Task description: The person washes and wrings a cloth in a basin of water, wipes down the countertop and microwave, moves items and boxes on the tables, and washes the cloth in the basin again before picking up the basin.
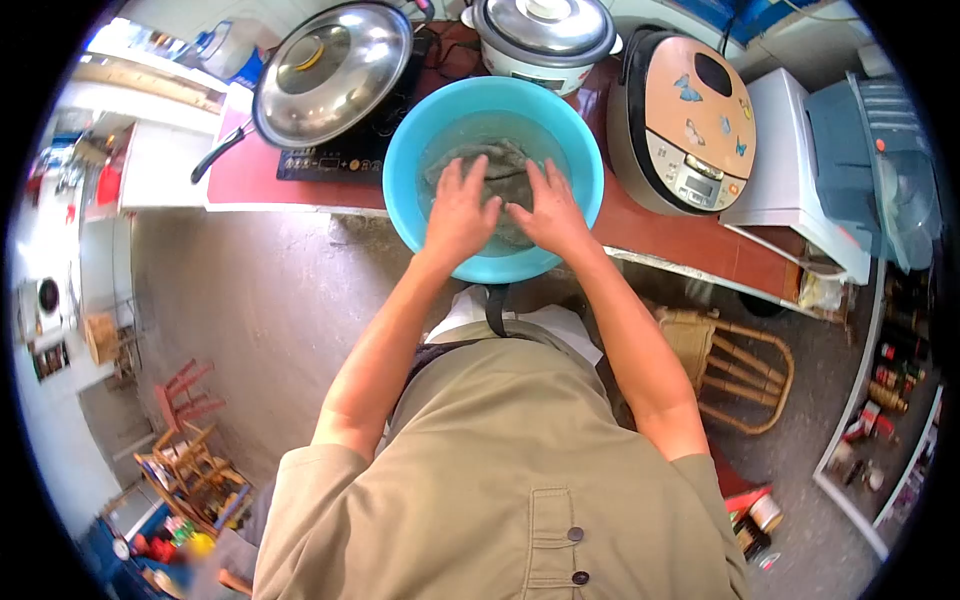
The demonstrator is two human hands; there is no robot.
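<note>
the person's two hands are in a light-blue basin of water, over a wrinkled grey cloth. the cloth lies low in the basin, reaching from its middle towards twelve o'clock. the left hand comes in from seven o'clock, palm down, its fingers slightly parted towards twelve and its thumb turned in towards three. the right hand comes in from five o'clock, fingers loosely parted, thumb turned in towards nine. the thumbs are near each other but apart, probably so that both hands can bear on the cloth together. whether any fold is pinched under the fingers, i cannot tell.

the basin sits at the near edge of a red-topped counter, its six o'clock side reaching past the edge, which likely spares the arms a long stretch; its high wall should hold in splashes. from the basin, a pan under a domed metal lid is at ten o'clock on an induction cooker, its long handle pointing away from the basin. a white cooker is between twelve and one, and a larger rice cooker between two and three.
</note>
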